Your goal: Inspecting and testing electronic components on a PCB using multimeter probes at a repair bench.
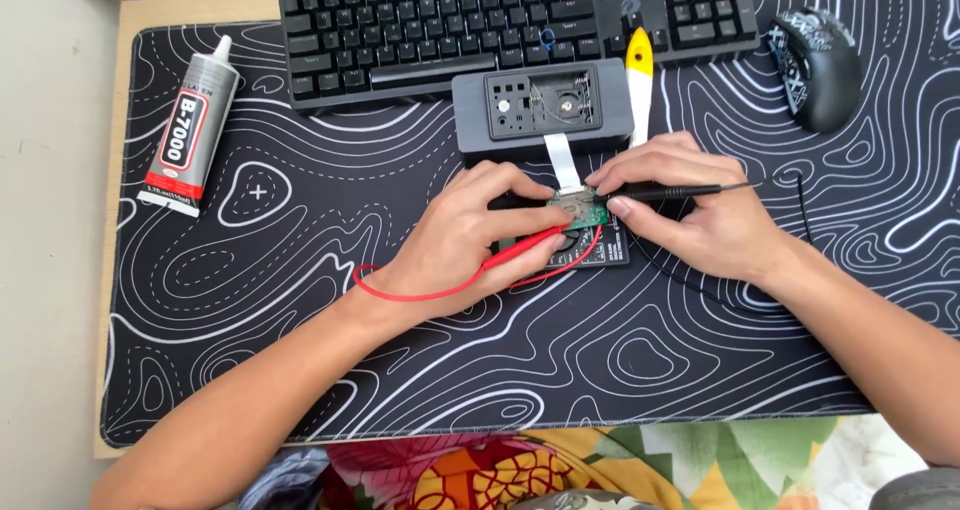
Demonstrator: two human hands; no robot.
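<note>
While a grey opened device (543, 105) lies just beyond on the patterned desk mat (300, 300), the left hand (470, 240) pinches a red probe (525, 245) and the right hand (690, 210) grips a black probe (675, 190), both tips steadied on the small green circuit board (578, 210) between them, near the keyboard (510, 20).

Desk mat (300, 320) under both hands: matt cloth, black, white line print. Grey box (545, 110) beyond hands: matt plastic. Red probe lead (420, 292) by left hand (460, 245): smooth glossy insulation. Glue tube (190, 135) far left: glossy.
</note>
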